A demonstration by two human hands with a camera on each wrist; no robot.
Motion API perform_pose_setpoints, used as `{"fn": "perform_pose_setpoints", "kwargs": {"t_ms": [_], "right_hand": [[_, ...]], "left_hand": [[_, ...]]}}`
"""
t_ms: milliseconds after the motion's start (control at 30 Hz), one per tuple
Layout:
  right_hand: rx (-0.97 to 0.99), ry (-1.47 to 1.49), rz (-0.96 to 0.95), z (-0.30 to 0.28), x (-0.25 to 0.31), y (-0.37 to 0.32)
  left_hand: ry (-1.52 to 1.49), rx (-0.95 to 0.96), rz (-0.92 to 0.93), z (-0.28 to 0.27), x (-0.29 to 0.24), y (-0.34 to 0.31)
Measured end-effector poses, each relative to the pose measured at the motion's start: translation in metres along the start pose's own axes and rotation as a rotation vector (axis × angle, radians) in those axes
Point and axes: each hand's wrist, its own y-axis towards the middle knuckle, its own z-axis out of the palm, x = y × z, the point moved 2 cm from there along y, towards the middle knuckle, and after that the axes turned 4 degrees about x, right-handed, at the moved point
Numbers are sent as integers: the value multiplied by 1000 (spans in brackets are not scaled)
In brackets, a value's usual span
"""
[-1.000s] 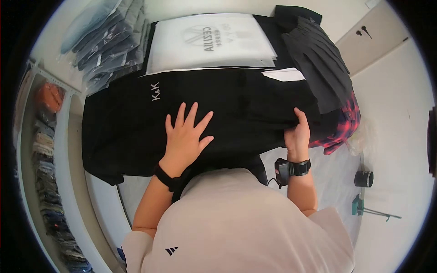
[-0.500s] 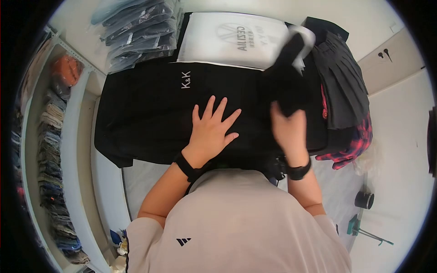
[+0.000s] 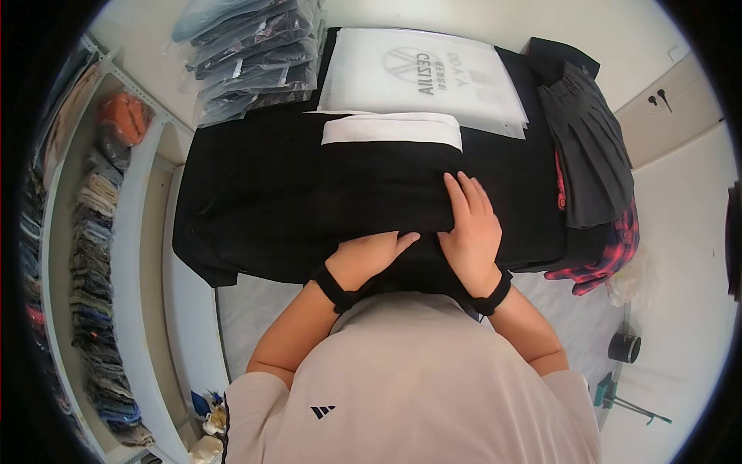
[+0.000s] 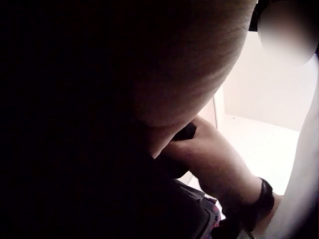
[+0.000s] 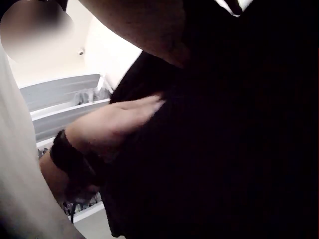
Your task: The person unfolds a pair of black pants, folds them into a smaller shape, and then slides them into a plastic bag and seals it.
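A black garment [image 3: 263, 174] lies spread in the head view, its right part folded over leftward with a white band [image 3: 392, 130] along the far edge. My left hand [image 3: 363, 259] is at the near edge, thumb out to the right, its other fingers hidden by black cloth. Just right of it, my right hand [image 3: 473, 232] rests on the black cloth, fingers straight and pointing away from me. Both wrist views are mostly dark; the right wrist view shows the left hand [image 5: 114, 124] against the black cloth, and the left wrist view shows part of the right hand [image 4: 214, 154].
Clear printed bags [image 3: 421, 73] lie beyond the garment. A stack of bagged clothes [image 3: 255, 58] stands at the back left. To the right are a grey pleated skirt [image 3: 587, 147] and a red plaid cloth [image 3: 614, 240]. Shelves of folded clothes [image 3: 97, 271] line the left side.
The right hand has carried the garment's right part over to the left and now rests flat on it; the K&K lettering is covered. The left hand has drawn nearer, its fingers now hidden.
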Motion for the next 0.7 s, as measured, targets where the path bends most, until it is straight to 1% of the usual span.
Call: {"fn": "perform_pose_setpoints", "kwargs": {"t_ms": [33,67,100,133,167,200,267,300,333,367,400,433,467,500,533,567,600,667,700], "right_hand": [[-27,130,62,6,-7,-4],[-29,129,64,10,-11,-5],[-76,194,79,13,-14,-5],[-123,260,92,14,-17,-4],[-123,261,92,15,-20,-3],[-124,247,56,16,-21,-1],[-126,239,19,14,-23,0],[-107,183,-63,9,-21,2],[-88,127,-145,6,-21,2],[-19,96,-200,8,-23,2],[-18,101,-198,8,-26,1],[34,100,-219,7,-27,0],[84,100,-240,7,-28,0],[84,106,-238,4,-29,1],[179,149,-230,1,-29,2],[275,191,-225,-3,-29,4],[277,199,-230,-12,-29,9],[531,176,-331,-33,-30,24],[605,162,-399,-42,-31,42]], "left_hand": [[-12,-12,-8,-1,-1,0],[-23,-24,-14,-1,-1,1],[-22,-23,-13,-2,-1,1],[-5,25,-44,-1,-1,1],[12,73,-75,0,1,1],[12,74,-77,0,2,0],[-49,230,-224,1,13,-4],[-48,231,-229,-11,11,-7],[-95,299,-339,-33,5,-12],[-142,367,-450,-54,0,-18],[-270,253,-370,-74,-4,-24],[-312,180,-293,-82,8,-33],[-422,61,-317,-84,19,-44],[-531,-62,-328,-87,28,-54],[-704,-236,-439,-86,32,-64],[-881,-303,-502,-86,35,-71],[-877,-308,-509,-84,33,-74],[-649,-421,-307,-81,26,-79],[-601,-420,-300,-77,24,-79]]}}
